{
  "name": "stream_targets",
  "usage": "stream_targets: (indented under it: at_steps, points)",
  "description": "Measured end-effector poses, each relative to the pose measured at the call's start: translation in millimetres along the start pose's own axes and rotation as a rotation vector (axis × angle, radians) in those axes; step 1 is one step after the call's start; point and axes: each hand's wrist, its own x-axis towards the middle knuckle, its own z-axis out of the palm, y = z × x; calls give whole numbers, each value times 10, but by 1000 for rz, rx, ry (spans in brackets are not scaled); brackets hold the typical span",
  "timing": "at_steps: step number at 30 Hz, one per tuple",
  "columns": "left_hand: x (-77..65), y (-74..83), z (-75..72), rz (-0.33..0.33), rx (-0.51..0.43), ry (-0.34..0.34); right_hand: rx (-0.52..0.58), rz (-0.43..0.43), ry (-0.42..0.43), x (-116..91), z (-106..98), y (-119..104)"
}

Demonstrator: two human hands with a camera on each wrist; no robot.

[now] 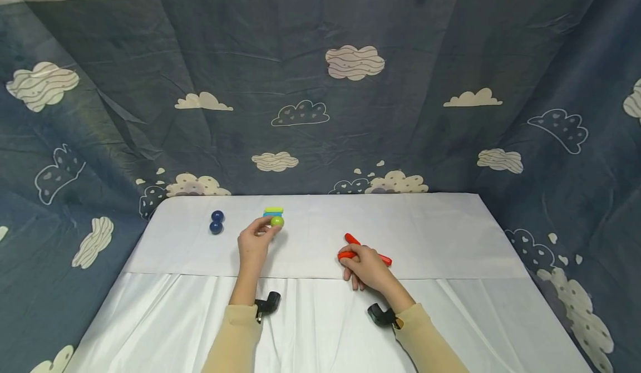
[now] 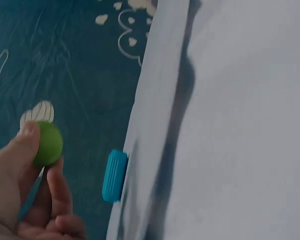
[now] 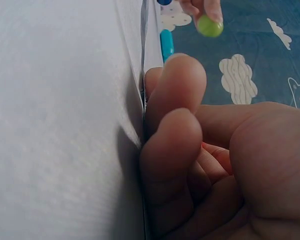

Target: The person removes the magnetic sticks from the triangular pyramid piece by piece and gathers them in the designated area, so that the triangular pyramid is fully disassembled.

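My left hand (image 1: 254, 242) pinches a green ball (image 1: 277, 222) between thumb and fingers. In the left wrist view the green ball (image 2: 49, 143) shows above the table's level, apart from the blue block (image 2: 114, 176). Just behind the ball in the head view sit that blue block (image 1: 266, 214) and a yellow-green piece (image 1: 274, 210). My right hand (image 1: 369, 265), low at the table, holds a short red stick (image 1: 346, 255) at its fingertips. A longer red stick (image 1: 353, 239) lies slantwise behind this hand, partly hidden by it.
Two dark blue balls (image 1: 217, 221) rest close together on the left of the white-covered table (image 1: 440, 234). A dark blue curtain with cloud prints (image 1: 300, 150) hangs behind the table's back edge and along its sides.
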Motion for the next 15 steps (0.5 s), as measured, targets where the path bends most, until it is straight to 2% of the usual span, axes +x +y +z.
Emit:
stream_targets:
  at_steps: [3, 6, 15]
  points:
    - [83, -86, -96, -34, -22, 138, -2, -1, -2, 1, 0, 3]
    - [140, -152, -153, -89, -44, 234, -6, 3, -4, 6, 4, 4]
    - [286, -173, -169, -236, -35, 403, -21, 3, 0, 9, 4, -21]
